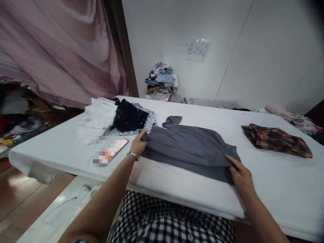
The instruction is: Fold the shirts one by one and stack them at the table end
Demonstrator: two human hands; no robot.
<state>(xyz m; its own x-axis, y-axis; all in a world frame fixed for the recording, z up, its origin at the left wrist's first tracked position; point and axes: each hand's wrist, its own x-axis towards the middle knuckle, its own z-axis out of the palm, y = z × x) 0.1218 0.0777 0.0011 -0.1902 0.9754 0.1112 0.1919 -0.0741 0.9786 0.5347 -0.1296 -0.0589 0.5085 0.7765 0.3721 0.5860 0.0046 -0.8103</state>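
A grey shirt (pixel 187 145) lies partly folded on the white-covered table (pixel 167 179) in front of me, one sleeve bent out at its far left. My left hand (pixel 138 144) pinches the shirt's left end between thumb and fingers. At the opposite end, my right hand (pixel 240 173) grips the near right edge, with the thumb and index finger on the cloth. The near layer of fabric hangs slightly below the upper fold between both hands.
Left of the shirt lie a phone (pixel 113 150), a white garment (pixel 97 118) and a dark patterned garment (pixel 130 116). A folded plaid shirt (pixel 275 140) rests on the right. Behind the table rises a clothes pile (pixel 162 81) near the wall.
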